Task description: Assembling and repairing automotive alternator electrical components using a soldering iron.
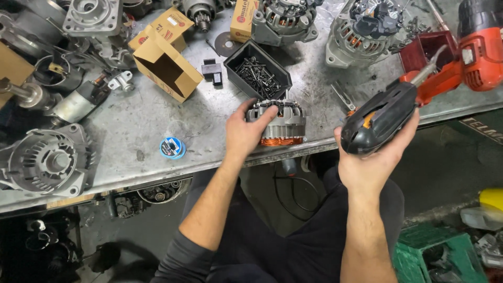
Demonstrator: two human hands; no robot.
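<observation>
An open cardboard box point(166, 67) lies upper left, a black tray of screws point(258, 71) sits at top centre, two alternators point(361, 29) stand above right, a blue solder spool point(172, 148) rests centre left, and a green crate point(437, 257) fills the lower right.

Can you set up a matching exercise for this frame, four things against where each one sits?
Things:
1. stator ring with copper windings
2. black and orange power tool
3. black tray of screws
4. blue and white tape roll

Places:
A. flat on the metal bench, left of the left hand
B. held off the bench edge in the right hand
C. gripped by the left hand at the near bench edge
D. on the bench just behind the stator ring

Pairs: 1-C, 2-B, 3-D, 4-A
</observation>
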